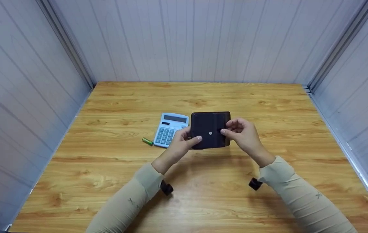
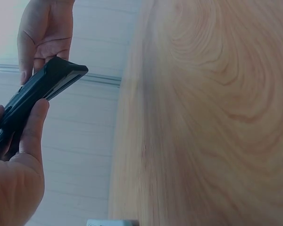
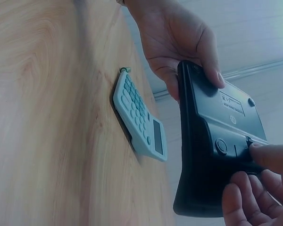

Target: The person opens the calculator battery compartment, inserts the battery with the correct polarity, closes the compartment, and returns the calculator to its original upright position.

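Observation:
A black flat device is held above the table, its back with a label and round feet showing in the right wrist view. The left hand grips its left side, thumb across the back. At its right part, the right hand has its thumb on a small catch on the back and its curled fingers at the edge. In the left wrist view the device is seen edge-on between the left hand and the right hand.
A light blue calculator lies on the wooden table, partly behind the left hand. Beside its lower left corner is a green battery. Pale panel walls stand at the back and both sides.

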Motion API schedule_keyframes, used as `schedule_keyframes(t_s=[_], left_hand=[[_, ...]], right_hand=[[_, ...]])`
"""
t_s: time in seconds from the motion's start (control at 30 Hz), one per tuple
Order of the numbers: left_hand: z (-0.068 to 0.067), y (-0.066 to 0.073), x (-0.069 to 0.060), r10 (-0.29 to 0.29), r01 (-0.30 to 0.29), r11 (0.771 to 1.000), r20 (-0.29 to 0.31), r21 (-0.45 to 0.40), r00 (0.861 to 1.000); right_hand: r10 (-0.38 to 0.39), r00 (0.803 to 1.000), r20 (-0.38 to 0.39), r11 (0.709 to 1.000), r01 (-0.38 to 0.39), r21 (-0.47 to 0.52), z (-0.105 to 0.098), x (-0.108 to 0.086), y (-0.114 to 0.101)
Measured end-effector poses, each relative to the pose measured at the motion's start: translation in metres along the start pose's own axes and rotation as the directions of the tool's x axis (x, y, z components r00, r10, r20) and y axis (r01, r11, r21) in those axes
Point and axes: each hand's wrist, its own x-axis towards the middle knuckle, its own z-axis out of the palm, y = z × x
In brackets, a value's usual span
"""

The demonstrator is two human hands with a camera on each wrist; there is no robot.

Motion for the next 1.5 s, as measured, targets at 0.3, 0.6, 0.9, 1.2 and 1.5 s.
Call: schedule_keyframes(t_s=[0.3, 0.6, 0.9, 1.2, 1.5], left_hand=[[0.000, -0.001, -0.001, -0.007, 0.007, 1.000, 0.002, -0.007, 1.000], [0.000, -0.001, -0.001, -0.001, 0.001, 1.000, 0.009, -0.007, 1.000], [0.003, 0.000, -0.001, -0.009, 0.009, 1.000, 0.007, -0.026, 1.000], [0.005, 0.001, -0.002, 0.015, -0.015, 1.000, -0.006, 0.010, 1.000], [0.005, 0.004, 0.001, 0.076, -0.074, 0.981, -0.005, 0.177, 0.997]], right_hand=[[0.121, 0.993, 0.007, 0.992, -0.121, -0.042, -0.006, 0.000, -0.001], [0.157, 0.985, 0.066, 0.988, -0.157, -0.004, -0.010, 0.001, 0.004], [0.136, 0.987, 0.081, 0.991, -0.137, 0.008, -0.011, 0.000, 0.007], [0.134, 0.989, 0.065, 0.991, -0.133, -0.012, -0.012, -0.001, 0.007], [0.117, 0.990, 0.079, 0.993, -0.119, 0.016, -0.014, -0.001, 0.008]])
